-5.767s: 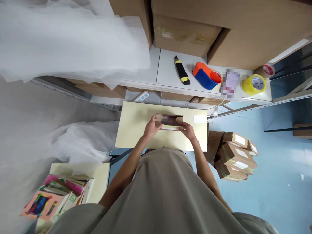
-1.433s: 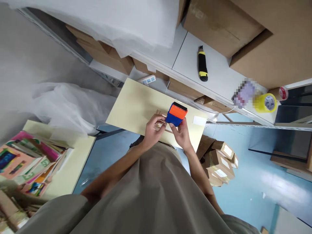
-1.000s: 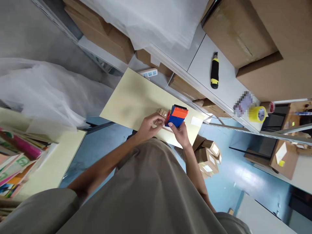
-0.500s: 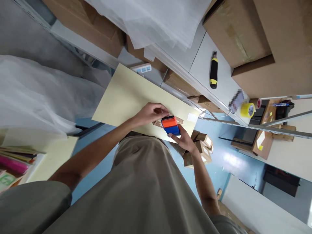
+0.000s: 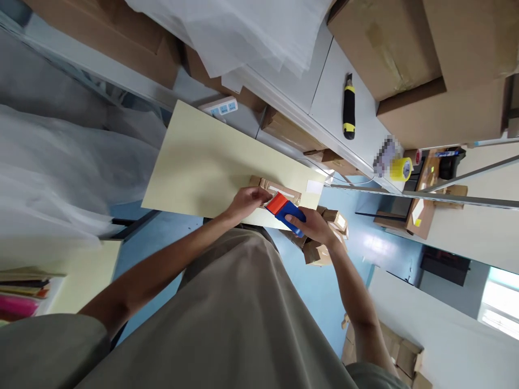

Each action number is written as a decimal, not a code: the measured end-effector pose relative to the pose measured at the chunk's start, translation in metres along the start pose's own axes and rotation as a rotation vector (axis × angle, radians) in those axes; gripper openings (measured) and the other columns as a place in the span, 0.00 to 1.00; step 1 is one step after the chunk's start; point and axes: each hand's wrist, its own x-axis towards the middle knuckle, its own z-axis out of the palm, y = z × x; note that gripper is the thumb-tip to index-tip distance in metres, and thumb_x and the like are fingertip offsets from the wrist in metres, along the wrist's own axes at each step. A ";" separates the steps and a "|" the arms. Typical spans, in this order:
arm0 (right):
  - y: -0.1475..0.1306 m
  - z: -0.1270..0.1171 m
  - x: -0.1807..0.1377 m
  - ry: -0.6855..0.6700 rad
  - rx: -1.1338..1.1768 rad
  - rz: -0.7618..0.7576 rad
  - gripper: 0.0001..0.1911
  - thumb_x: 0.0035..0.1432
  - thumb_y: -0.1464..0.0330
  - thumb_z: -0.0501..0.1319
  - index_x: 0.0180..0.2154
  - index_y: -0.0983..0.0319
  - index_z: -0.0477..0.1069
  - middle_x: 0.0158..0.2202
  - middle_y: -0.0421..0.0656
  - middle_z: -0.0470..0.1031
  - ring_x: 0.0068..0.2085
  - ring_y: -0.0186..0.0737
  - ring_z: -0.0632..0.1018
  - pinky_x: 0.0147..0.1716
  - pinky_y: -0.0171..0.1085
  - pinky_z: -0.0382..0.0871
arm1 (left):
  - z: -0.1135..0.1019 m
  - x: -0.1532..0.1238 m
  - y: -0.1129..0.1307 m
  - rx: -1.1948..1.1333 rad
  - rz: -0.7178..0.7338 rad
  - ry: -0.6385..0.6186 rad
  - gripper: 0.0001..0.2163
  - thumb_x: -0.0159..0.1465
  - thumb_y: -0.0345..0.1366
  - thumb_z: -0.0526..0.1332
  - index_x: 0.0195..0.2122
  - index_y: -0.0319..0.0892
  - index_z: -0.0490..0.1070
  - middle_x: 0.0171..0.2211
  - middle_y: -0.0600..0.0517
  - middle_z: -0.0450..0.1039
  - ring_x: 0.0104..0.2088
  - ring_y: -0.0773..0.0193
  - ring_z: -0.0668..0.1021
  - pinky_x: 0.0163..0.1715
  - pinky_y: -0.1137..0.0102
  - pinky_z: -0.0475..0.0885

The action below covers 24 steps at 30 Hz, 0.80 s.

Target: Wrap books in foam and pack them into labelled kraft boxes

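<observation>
My right hand (image 5: 314,226) is closed around the blue body of a blue-and-orange tape dispenser (image 5: 290,213), its orange end pointing up and left. My left hand (image 5: 249,201) is beside that orange end, thumb and fingertips pinched together; whatever is between them is too small to make out. Just beyond both hands, a small brown cardboard box (image 5: 284,190) with shiny tape on it lies on a cream board (image 5: 203,156). The dispenser partly covers the box's near side.
A black-and-yellow utility knife (image 5: 349,108) and a yellow tape roll (image 5: 400,169) lie on the grey shelf above. A power strip (image 5: 221,107) sits behind the board. Several cartons (image 5: 320,253) are piled on the blue floor to the right. White sheeting (image 5: 68,162) hangs at left.
My right hand has turned the tape dispenser, so its orange end now tilts up-left and more of the blue body shows. More of the box is uncovered. The whole view has shifted slightly.
</observation>
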 end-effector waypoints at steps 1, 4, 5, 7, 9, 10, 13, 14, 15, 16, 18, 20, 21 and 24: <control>-0.003 -0.004 0.000 -0.031 -0.022 0.017 0.31 0.66 0.35 0.62 0.34 0.56 0.71 0.25 0.42 0.81 0.27 0.45 0.81 0.28 0.40 0.69 | 0.001 -0.003 -0.005 -0.007 -0.013 0.011 0.17 0.55 0.53 0.75 0.28 0.44 0.80 0.27 0.51 0.79 0.30 0.62 0.78 0.33 0.67 0.74; -0.013 -0.012 0.000 -0.057 -0.116 0.024 0.33 0.64 0.34 0.63 0.30 0.56 0.70 0.24 0.41 0.80 0.26 0.44 0.80 0.27 0.40 0.67 | 0.007 -0.012 -0.020 -0.029 -0.049 0.033 0.19 0.53 0.55 0.76 0.28 0.44 0.79 0.28 0.51 0.81 0.31 0.62 0.78 0.33 0.68 0.73; -0.016 -0.015 0.000 -0.058 -0.144 0.021 0.33 0.63 0.33 0.64 0.29 0.55 0.70 0.24 0.41 0.79 0.25 0.43 0.79 0.27 0.40 0.66 | 0.010 -0.015 -0.025 -0.043 -0.061 0.039 0.19 0.53 0.56 0.76 0.28 0.44 0.80 0.29 0.51 0.81 0.31 0.62 0.78 0.33 0.68 0.72; -0.023 -0.019 -0.002 -0.087 -0.184 0.028 0.33 0.65 0.35 0.64 0.27 0.55 0.70 0.23 0.41 0.79 0.25 0.42 0.78 0.28 0.40 0.66 | 0.013 -0.020 -0.033 -0.081 -0.081 0.052 0.20 0.53 0.57 0.76 0.30 0.45 0.80 0.30 0.50 0.82 0.31 0.62 0.78 0.31 0.68 0.71; -0.028 -0.026 -0.004 -0.136 -0.235 0.053 0.32 0.66 0.36 0.64 0.27 0.56 0.70 0.23 0.42 0.78 0.25 0.42 0.78 0.29 0.41 0.66 | 0.010 -0.022 -0.039 -0.103 -0.094 0.074 0.21 0.53 0.58 0.76 0.31 0.45 0.80 0.30 0.50 0.82 0.31 0.62 0.77 0.30 0.68 0.70; -0.030 -0.031 -0.006 -0.150 -0.274 0.065 0.31 0.67 0.37 0.64 0.27 0.56 0.71 0.23 0.42 0.77 0.25 0.42 0.78 0.29 0.41 0.66 | 0.006 -0.022 -0.043 -0.104 -0.098 0.097 0.21 0.53 0.58 0.76 0.32 0.45 0.80 0.30 0.50 0.81 0.30 0.62 0.77 0.30 0.68 0.69; -0.034 -0.049 -0.012 -0.160 -0.367 0.097 0.32 0.66 0.36 0.64 0.27 0.57 0.71 0.23 0.42 0.78 0.24 0.42 0.77 0.28 0.40 0.65 | -0.013 -0.014 -0.053 -0.093 -0.110 0.203 0.21 0.55 0.58 0.75 0.32 0.44 0.79 0.27 0.52 0.78 0.27 0.64 0.73 0.28 0.68 0.66; -0.036 -0.054 -0.013 -0.174 -0.371 0.114 0.33 0.66 0.35 0.63 0.27 0.57 0.71 0.23 0.42 0.78 0.24 0.41 0.77 0.27 0.40 0.65 | -0.020 -0.010 -0.056 -0.098 -0.113 0.230 0.21 0.55 0.58 0.75 0.31 0.44 0.78 0.26 0.52 0.77 0.26 0.65 0.71 0.28 0.68 0.65; -0.038 -0.059 -0.014 -0.187 -0.369 0.133 0.34 0.66 0.34 0.62 0.27 0.57 0.71 0.22 0.42 0.79 0.23 0.41 0.77 0.27 0.40 0.65 | -0.026 -0.006 -0.060 -0.102 -0.115 0.243 0.21 0.55 0.57 0.75 0.31 0.44 0.78 0.26 0.53 0.76 0.26 0.66 0.70 0.28 0.69 0.64; -0.040 -0.062 -0.013 -0.196 -0.367 0.150 0.35 0.65 0.34 0.62 0.27 0.57 0.71 0.22 0.42 0.79 0.23 0.41 0.77 0.27 0.40 0.65 | -0.031 -0.001 -0.064 -0.103 -0.118 0.256 0.21 0.55 0.57 0.75 0.31 0.44 0.77 0.26 0.53 0.75 0.26 0.67 0.70 0.28 0.69 0.64; -0.045 -0.064 -0.009 -0.194 -0.375 0.165 0.35 0.65 0.33 0.61 0.26 0.57 0.71 0.21 0.42 0.79 0.22 0.41 0.77 0.27 0.40 0.66 | -0.037 0.007 -0.071 -0.100 -0.123 0.281 0.21 0.56 0.57 0.75 0.31 0.44 0.77 0.26 0.54 0.74 0.26 0.67 0.70 0.29 0.69 0.63; -0.052 -0.059 -0.004 -0.170 -0.394 0.149 0.36 0.66 0.33 0.61 0.26 0.57 0.70 0.22 0.43 0.79 0.22 0.40 0.78 0.28 0.40 0.66 | -0.040 0.015 -0.077 -0.098 -0.115 0.308 0.21 0.56 0.56 0.76 0.31 0.43 0.77 0.26 0.53 0.74 0.27 0.66 0.70 0.29 0.69 0.63; -0.056 -0.056 -0.001 -0.154 -0.405 0.137 0.36 0.66 0.33 0.60 0.26 0.58 0.70 0.22 0.43 0.79 0.22 0.40 0.78 0.28 0.40 0.66 | -0.040 0.019 -0.080 -0.100 -0.102 0.314 0.20 0.57 0.56 0.76 0.32 0.43 0.77 0.26 0.53 0.75 0.28 0.66 0.70 0.29 0.68 0.64; -0.069 -0.045 0.005 -0.094 -0.445 0.116 0.35 0.66 0.34 0.61 0.27 0.58 0.71 0.21 0.43 0.79 0.23 0.40 0.78 0.28 0.39 0.66 | -0.041 0.031 -0.089 -0.101 -0.052 0.311 0.19 0.58 0.53 0.76 0.32 0.43 0.77 0.29 0.51 0.78 0.30 0.65 0.72 0.31 0.68 0.66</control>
